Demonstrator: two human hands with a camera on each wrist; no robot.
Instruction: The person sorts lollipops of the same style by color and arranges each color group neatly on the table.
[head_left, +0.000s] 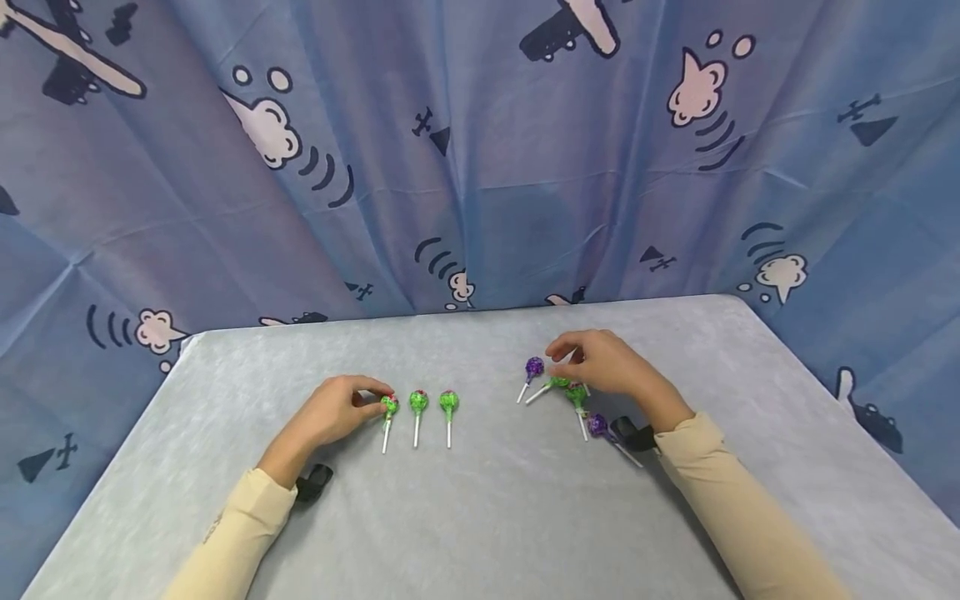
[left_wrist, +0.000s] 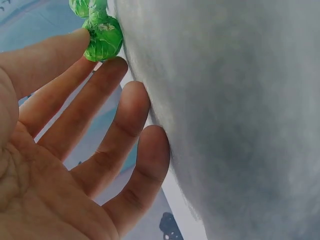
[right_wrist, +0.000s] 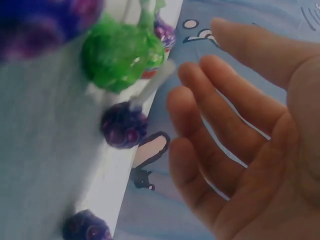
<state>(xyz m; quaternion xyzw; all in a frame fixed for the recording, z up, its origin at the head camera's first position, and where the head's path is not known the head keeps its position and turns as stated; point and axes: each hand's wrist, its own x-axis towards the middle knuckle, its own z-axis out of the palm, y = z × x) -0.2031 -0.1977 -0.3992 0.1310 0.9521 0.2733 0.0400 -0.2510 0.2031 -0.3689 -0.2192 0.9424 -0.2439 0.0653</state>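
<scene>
In the head view, three green-wrapped lollipops stand in a row on the left, sticks toward me. My left hand (head_left: 330,412) pinches the head of the leftmost green lollipop (head_left: 389,405) between thumb and finger; the left wrist view shows its green wrapper (left_wrist: 105,39) at the thumb tip. The middle green lollipop (head_left: 418,402) and the right one (head_left: 448,402) lie beside it. Over a loose group on the right hovers my right hand (head_left: 600,362), fingers loosely bent, holding nothing in the right wrist view. Under and around it lie green lollipops (head_left: 576,395) and purple lollipops (head_left: 534,367).
A pale cloth-covered table (head_left: 480,517) carries everything. Behind it hangs a blue curtain (head_left: 510,217) with airplane and cloud prints. Another purple lollipop (head_left: 597,425) lies next to the black camera strap (head_left: 632,433) on my right wrist.
</scene>
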